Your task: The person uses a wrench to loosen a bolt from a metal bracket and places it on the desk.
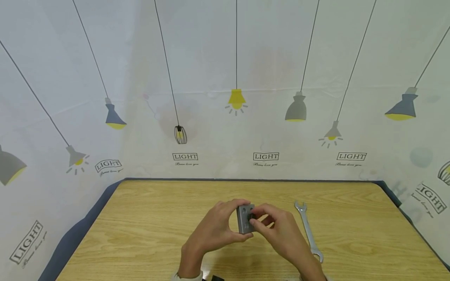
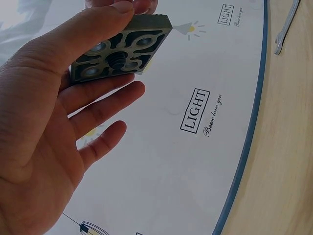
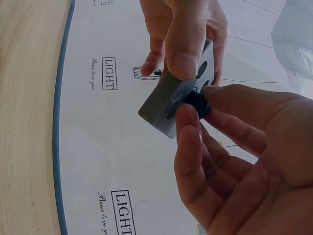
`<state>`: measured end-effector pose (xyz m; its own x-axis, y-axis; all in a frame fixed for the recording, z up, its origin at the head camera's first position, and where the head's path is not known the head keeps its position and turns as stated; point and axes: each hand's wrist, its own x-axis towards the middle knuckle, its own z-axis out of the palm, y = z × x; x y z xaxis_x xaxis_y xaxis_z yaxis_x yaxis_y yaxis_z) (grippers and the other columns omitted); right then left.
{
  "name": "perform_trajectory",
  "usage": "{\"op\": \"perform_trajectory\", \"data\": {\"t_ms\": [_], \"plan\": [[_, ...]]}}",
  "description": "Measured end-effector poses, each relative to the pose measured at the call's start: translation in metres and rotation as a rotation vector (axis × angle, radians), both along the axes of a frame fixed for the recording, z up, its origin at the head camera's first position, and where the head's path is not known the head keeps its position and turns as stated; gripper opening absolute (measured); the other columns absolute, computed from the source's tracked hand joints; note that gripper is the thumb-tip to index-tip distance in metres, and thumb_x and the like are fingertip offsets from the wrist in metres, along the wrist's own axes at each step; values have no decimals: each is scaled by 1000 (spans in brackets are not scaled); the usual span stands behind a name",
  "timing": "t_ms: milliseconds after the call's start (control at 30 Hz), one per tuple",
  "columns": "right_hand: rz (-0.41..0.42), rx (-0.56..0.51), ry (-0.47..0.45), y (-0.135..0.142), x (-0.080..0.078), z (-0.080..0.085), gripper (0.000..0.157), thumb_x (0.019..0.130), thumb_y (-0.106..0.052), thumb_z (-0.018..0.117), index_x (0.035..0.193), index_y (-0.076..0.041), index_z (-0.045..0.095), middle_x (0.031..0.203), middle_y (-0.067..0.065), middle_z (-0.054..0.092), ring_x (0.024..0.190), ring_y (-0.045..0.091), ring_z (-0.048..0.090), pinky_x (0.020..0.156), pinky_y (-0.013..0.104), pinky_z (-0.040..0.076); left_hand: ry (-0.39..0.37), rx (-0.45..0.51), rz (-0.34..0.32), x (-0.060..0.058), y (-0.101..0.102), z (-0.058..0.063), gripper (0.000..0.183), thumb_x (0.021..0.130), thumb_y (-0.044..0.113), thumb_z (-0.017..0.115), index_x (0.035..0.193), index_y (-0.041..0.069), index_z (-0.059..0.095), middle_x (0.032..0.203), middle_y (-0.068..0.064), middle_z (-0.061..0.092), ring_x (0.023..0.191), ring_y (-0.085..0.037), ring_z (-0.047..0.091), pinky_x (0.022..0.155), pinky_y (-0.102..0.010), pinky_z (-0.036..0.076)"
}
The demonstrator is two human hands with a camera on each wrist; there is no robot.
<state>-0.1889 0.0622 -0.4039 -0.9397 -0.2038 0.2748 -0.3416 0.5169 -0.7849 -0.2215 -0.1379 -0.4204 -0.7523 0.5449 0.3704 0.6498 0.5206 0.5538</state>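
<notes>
Over the yellow wood-grain table, at six o'clock in my view, my left hand pinches a grey, holed, metal-looking square block, probably rigid, hefty and safest held by its edges, while my right hand pinches its round black knob.

Boxed "LIGHT" lettering and the script line "Beese love you" repeat across the white backdrop.
</notes>
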Motion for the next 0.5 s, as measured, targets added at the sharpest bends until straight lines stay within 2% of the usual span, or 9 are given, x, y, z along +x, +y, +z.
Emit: {"op": "perform_trajectory", "data": {"t_ms": [167,367,500], "plan": [[12,4,22,0,1,0,15,87,-7,75,100,-13,71,103,5,72,73,5,65,62,22,53,1,0,1,0,0,0,70,75,31,88,135,21,55,123,11,64,102,-8,59,94,-39,49],[14,15,29,1,2,1,17,86,-5,75,100,-13,71,105,5,71,73,5,65,59,22,53,7,2,0,0,0,0,69,75,31,88,135,17,57,123,11,64,101,-7,59,93,-38,49],[16,23,37,1,2,1,19,85,-4,75,100,-14,71,106,4,71,74,6,65,59,22,52,12,4,-1,0,0,0,69,74,31,88,134,19,57,122,12,65,100,-6,59,93,-38,49]]}}
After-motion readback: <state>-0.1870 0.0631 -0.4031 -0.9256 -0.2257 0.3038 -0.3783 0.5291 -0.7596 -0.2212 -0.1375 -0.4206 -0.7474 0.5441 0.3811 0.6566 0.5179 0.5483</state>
